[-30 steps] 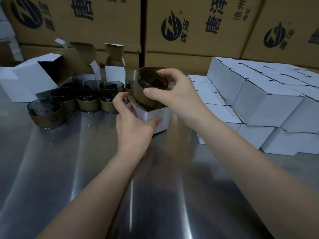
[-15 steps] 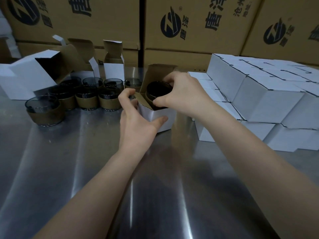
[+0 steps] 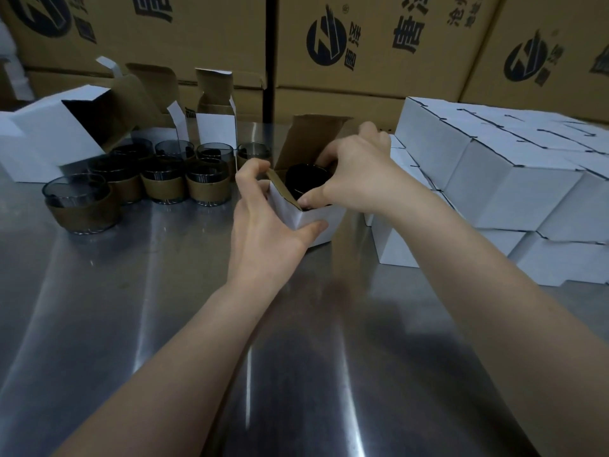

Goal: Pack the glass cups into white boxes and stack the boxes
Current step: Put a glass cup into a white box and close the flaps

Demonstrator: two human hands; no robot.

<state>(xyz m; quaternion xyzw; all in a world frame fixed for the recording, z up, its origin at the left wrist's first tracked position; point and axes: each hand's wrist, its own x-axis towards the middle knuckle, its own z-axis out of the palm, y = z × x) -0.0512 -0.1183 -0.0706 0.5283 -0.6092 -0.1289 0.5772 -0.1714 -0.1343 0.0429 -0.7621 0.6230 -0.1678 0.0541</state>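
The glass cup (image 3: 304, 181) is inside the open white box (image 3: 318, 222), its dark rim showing in the opening. The right hand (image 3: 357, 179) is curled over it, thumb and fingers pinching the rim. The left hand (image 3: 263, 225) clamps the box, thumb across the near face and fingers at the brown side flap (image 3: 282, 190). The likeliest trouble is that flap: it leans in just beside the cup, and if it folds under the glass, the cup would probably jam or sit crooked. The fit looks snug, so a tilted cup could catch a wall and crease or tear the card. The steel surface (image 3: 148, 308) looks slick. If the left hand slackens, the light box could skid into the loose cups (image 3: 201, 184) nearby and knock 1 over. The right fingers could also get pinched between rim and wall.
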